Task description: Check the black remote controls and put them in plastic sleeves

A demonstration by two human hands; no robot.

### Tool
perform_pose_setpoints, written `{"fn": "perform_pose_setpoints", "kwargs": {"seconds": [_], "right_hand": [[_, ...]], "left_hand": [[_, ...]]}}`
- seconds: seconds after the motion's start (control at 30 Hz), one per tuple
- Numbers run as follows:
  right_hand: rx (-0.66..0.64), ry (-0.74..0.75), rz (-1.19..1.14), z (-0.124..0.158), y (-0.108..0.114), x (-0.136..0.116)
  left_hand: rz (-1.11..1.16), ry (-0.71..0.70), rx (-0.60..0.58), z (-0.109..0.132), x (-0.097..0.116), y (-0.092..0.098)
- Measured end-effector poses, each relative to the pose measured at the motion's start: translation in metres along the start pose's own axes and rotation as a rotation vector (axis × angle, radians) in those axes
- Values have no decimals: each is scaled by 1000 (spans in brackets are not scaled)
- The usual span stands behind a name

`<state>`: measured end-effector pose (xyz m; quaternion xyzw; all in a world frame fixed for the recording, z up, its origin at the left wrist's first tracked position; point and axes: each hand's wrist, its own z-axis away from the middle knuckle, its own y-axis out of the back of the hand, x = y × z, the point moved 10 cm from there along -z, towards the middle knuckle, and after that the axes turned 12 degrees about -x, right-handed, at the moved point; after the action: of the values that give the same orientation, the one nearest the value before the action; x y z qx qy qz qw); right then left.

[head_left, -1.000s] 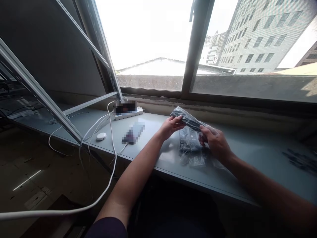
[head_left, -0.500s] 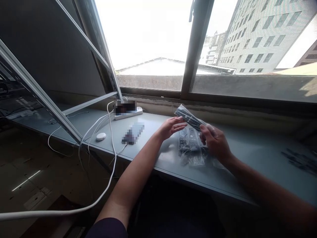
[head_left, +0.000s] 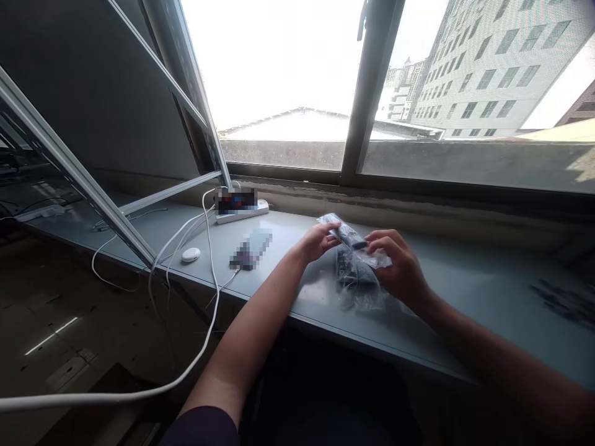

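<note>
A dark remote control in a clear plastic bag [head_left: 349, 235] is held up over the table, tilted, its far end toward the window. My left hand [head_left: 317, 243] grips that far end, thumb on top and fingers underneath. At the near end, my right hand [head_left: 398, 263] is closed on the loose plastic of the bag, with its fingers bent; part of the grip is hidden. Beneath both hands, several more bagged remote controls [head_left: 356, 275] lie in a pile on the table, partly covered by the held one and my right hand.
The grey table [head_left: 474, 291] runs along the window. On the left are a blurred-out phone [head_left: 251, 249] with a cable, a white round case [head_left: 190, 255], a white power strip [head_left: 244, 214], loose white cables and a metal frame [head_left: 79, 167]. Dark items [head_left: 562, 303] lie far right.
The bagged remote control has come down slightly and turned in my hands. My left hand has closed on its far end, and my right hand has shifted its grip to the bag's near end.
</note>
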<state>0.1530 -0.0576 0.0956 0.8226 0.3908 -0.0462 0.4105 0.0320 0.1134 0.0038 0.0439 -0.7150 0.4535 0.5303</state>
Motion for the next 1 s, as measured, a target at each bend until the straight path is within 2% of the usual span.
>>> {"fn": "perform_pose_setpoints", "kwargs": {"seconds": [0.17,0.23,0.37,0.5,0.63,0.7,0.8,1.0], "right_hand": [[31,31,-9,0,3,-4],[63,-34,-71,1,4,4],[101,-269,-304,6,1,29],[21,-503,-610,9,-17,44],[-119,-576,-1098,6,-45,39],[-183,-625,-1249,8,-56,36],[-227,-697,-1369,12,-63,36],[-202,-752,-1421,14,-63,43]], "left_hand": [[48,14,47,1,0,6],[73,14,52,2,1,7],[142,-65,4,2,10,3],[190,-169,-121,5,17,-15],[152,-169,-233,8,11,-36],[128,-166,-287,10,8,-45],[100,-137,-346,12,4,-53],[56,-114,-319,18,8,-54]]}}
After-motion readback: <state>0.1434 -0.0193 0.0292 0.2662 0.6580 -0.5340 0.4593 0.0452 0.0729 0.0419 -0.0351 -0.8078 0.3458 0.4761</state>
